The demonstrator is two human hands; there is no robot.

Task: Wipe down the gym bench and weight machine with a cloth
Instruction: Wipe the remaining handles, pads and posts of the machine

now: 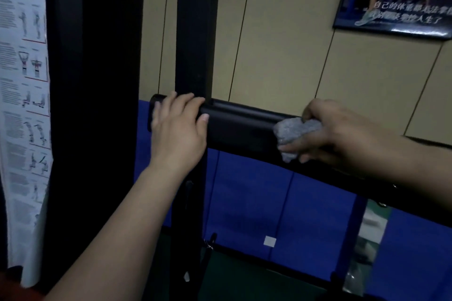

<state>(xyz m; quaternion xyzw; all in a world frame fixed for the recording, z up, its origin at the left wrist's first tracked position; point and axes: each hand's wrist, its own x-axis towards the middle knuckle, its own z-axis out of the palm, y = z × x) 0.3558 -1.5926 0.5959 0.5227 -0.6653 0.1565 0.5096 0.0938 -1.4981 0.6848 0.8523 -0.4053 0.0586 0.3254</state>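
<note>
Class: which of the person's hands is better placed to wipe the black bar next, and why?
Right. The right hand already grips the grey cloth against the black bar; the left hand only holds the bar's end.

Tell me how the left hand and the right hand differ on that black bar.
The left hand holds nothing; the right hand grips a bunched grey cloth.
The left hand grips the black bar at its near end by the upright post; the right hand sits farther along it.
The left hand touches the bar bare; the right presses the cloth onto it.
Both are on the same bar.
</note>
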